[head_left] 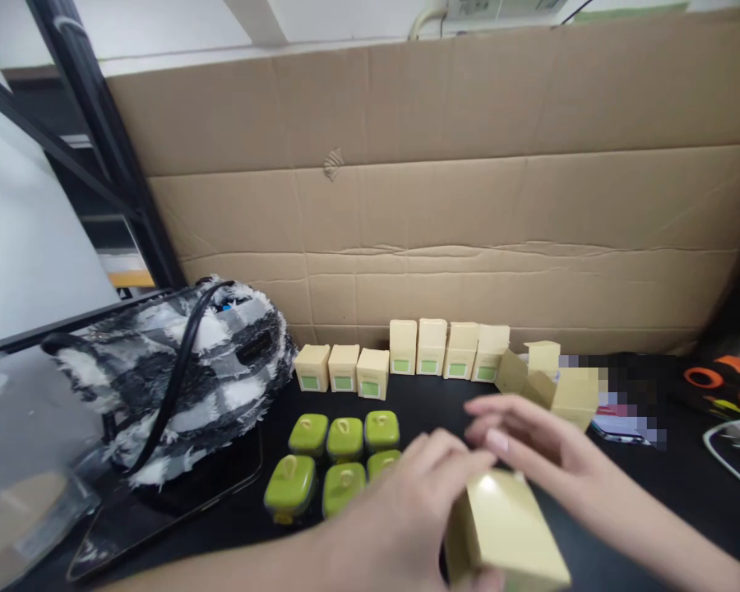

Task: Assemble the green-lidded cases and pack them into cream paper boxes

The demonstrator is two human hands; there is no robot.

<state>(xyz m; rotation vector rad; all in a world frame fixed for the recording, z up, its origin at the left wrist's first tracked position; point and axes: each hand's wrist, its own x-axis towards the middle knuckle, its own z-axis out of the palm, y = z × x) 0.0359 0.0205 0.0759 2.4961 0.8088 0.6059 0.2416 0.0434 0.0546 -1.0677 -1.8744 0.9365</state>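
Observation:
My left hand (423, 493) grips a pale yellow carton (515, 526) at the bottom right, with its fingers around the left side and near edge. Just above the carton's far edge is my right hand (530, 436), fingers stretched out and thumb close to the left fingertips. Whether it touches the carton is hard to tell. Left of my hands stand several green lidded containers (308, 433) with small loops on top, partly hidden by my left hand.
Along the cardboard wall (444, 205) stand three low cartons (312, 367) and several taller ones (432, 347). Unfolded cartons (576, 395) lie behind my right hand. A shaggy black-and-white bag (222, 362) is at left, a dark tablet (173, 510) below it. Orange-handled scissors (703, 377) lie far right.

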